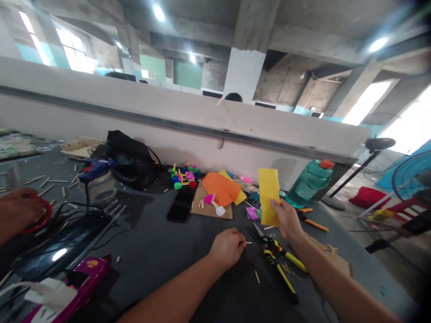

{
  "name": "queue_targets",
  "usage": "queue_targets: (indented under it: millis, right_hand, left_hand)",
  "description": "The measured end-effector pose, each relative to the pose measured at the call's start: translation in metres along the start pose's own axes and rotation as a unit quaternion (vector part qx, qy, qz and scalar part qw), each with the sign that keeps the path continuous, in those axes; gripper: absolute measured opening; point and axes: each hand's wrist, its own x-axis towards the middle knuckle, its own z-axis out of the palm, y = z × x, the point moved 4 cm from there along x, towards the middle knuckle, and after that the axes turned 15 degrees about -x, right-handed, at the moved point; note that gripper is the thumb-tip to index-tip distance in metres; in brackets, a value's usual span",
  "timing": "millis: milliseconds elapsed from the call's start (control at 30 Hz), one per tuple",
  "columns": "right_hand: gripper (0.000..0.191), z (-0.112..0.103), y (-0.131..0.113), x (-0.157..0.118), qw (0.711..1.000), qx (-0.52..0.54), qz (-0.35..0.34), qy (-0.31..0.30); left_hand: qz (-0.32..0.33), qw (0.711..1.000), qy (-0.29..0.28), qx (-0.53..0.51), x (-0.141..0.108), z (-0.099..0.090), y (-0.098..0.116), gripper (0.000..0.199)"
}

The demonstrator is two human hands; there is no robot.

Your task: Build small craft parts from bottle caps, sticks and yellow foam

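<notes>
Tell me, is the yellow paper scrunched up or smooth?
Smooth: the yellow paper in the right hand has straight edges and no crumples showing. Whether it's folded double, I can't tell.

1 phone [180, 206] lies left of the cardboard [209, 214], 1 bottle [307, 185] stands right; the left hand [227, 249] is before the cardboard, with pliers [268, 243] to its right.

Three hands: a person's own left hand [228, 247] and right hand [285, 217], plus one co-worker's hand [25, 210]. On the tabletop [144, 264]: one yellow card [269, 197], one smartphone [181, 204], one teal bottle [308, 185], one black bag [129, 159], one blue glue gun [97, 169], one magenta power strip [85, 280], and one pair of orange-handled pliers [316, 224]. Wooden sticks [257, 277] are too many and too small to count. Beyond are one blue fan [412, 179] and four lit ceiling lights [158, 12].
</notes>
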Motion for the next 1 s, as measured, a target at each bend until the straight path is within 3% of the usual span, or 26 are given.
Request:
queue_targets:
  millis: [33, 100, 167, 267, 500, 600, 700, 800, 867, 933, 1000]
  right_hand:
    - [0.043, 0.000, 0.004, -0.020, 0.989, 0.132, 0.025, -0.057]
    - [0.036, 0.002, 0.010, -0.059, 0.934, 0.308, 0.102, -0.153]
    - [0.031, 0.004, 0.013, -0.091, 0.888, 0.381, 0.159, -0.204]
    - [0.030, 0.005, 0.017, -0.115, 0.861, 0.425, 0.186, -0.209]
    - [0.033, 0.009, 0.036, -0.123, 0.900, 0.381, 0.114, -0.181]
    - [0.034, 0.007, 0.040, -0.121, 0.904, 0.377, 0.116, -0.164]
    - [0.033, 0.004, 0.038, -0.121, 0.918, 0.349, 0.108, -0.154]
    - [0.033, 0.004, 0.032, -0.125, 0.940, 0.291, 0.074, -0.164]
    - [0.031, 0.007, 0.028, -0.130, 0.952, 0.241, 0.028, -0.185]
    - [0.028, 0.009, 0.025, -0.134, 0.963, 0.175, -0.027, -0.201]
    - [0.025, 0.009, 0.024, -0.136, 0.971, 0.107, -0.066, -0.205]
  left_hand:
    - [0.012, 1.000, -0.003, 0.013, 0.000, 0.000, 0.002, 0.019]
    - [0.030, 0.998, -0.005, 0.046, -0.001, -0.001, 0.006, 0.020]
    - [0.037, 0.997, -0.009, 0.073, -0.001, -0.001, 0.008, 0.020]
    - [0.037, 0.996, -0.009, 0.082, -0.001, 0.000, 0.009, 0.021]
    - [0.047, 0.997, 0.003, 0.061, -0.003, 0.004, 0.006, 0.024]
    - [0.033, 0.998, 0.051, 0.015, -0.005, -0.004, 0.011, 0.025]
    - [0.029, 0.987, 0.117, -0.110, -0.009, -0.013, 0.020, 0.029]
    - [-0.024, 0.941, 0.111, -0.320, -0.013, -0.005, 0.025, 0.037]
    - [-0.068, 0.893, 0.047, -0.443, -0.015, 0.010, 0.028, 0.043]
    - [-0.085, 0.853, 0.005, -0.516, -0.018, 0.022, 0.032, 0.045]
    - [-0.099, 0.830, 0.013, -0.549, -0.020, 0.029, 0.033, 0.043]
